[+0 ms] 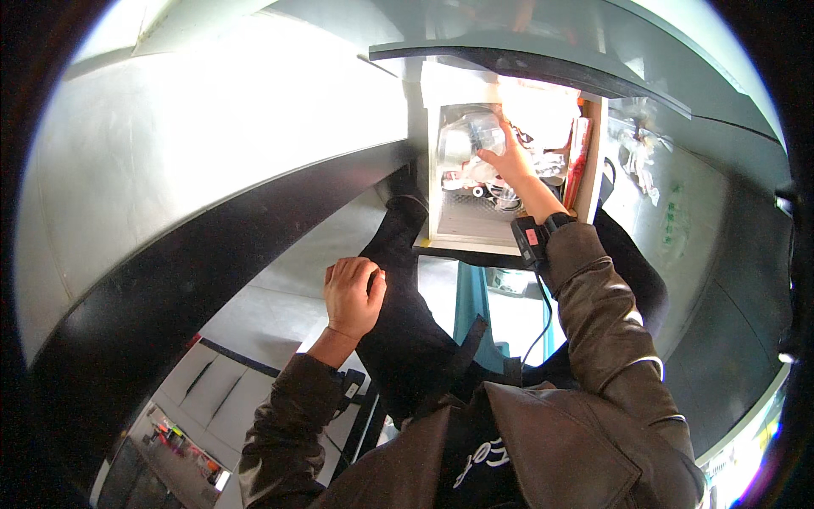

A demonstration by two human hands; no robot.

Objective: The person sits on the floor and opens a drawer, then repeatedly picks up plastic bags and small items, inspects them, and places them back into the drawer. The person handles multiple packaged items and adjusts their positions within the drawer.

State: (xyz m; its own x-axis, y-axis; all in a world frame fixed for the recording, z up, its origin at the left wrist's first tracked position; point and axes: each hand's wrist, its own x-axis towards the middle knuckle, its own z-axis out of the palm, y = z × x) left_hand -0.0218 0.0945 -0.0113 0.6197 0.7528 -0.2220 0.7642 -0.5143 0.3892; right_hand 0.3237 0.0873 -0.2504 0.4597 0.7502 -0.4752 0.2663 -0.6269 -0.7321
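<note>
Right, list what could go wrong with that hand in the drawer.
1. The drawer is crowded with clear plastic containers and small parts; the right hand, reaching among them, could knock some over or push them out of sight.
2. A cable hangs from the wrist device by the drawer's front edge and might snag there.
3. The left hand rests on the knee, so nothing steadies the drawer if it shifts.
</note>
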